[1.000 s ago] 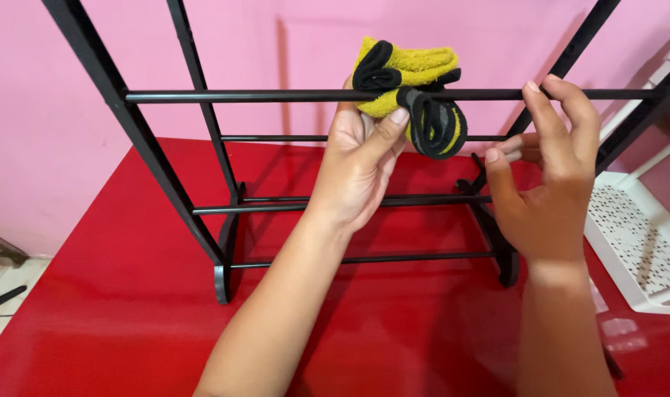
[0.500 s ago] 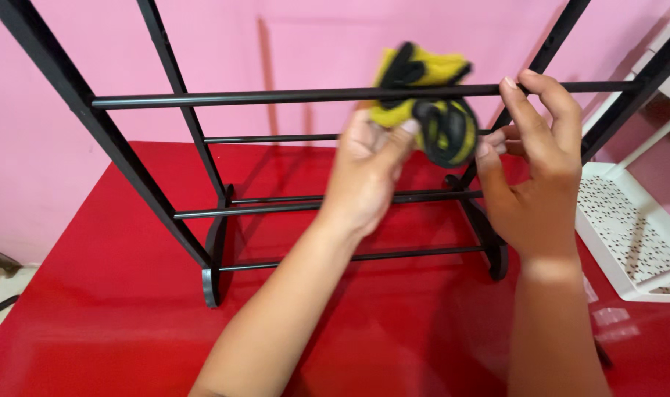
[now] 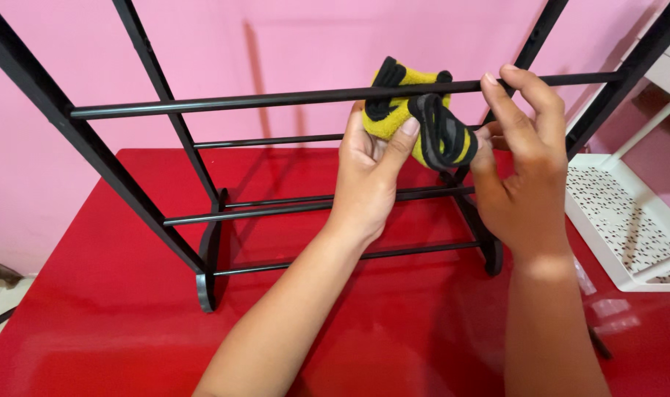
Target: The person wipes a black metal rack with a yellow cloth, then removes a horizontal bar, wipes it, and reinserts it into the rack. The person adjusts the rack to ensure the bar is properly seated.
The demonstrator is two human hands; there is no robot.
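Now, your left hand [image 3: 368,176] grips the yellow-and-black cloth [image 3: 416,121] against the top rail [image 3: 239,99] at 12 o'clock | right hand [image 3: 522,169] fingers pinch its black strap | risk: strap may slip, dropping the cloth onto the red worktop [image 3: 92,294] | white perforated tray [image 3: 621,220] at 3 o'clock; no labels visible.

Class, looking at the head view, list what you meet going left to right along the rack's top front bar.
Black rack post → left hand → yellow and black cloth → right hand → white perforated tray.
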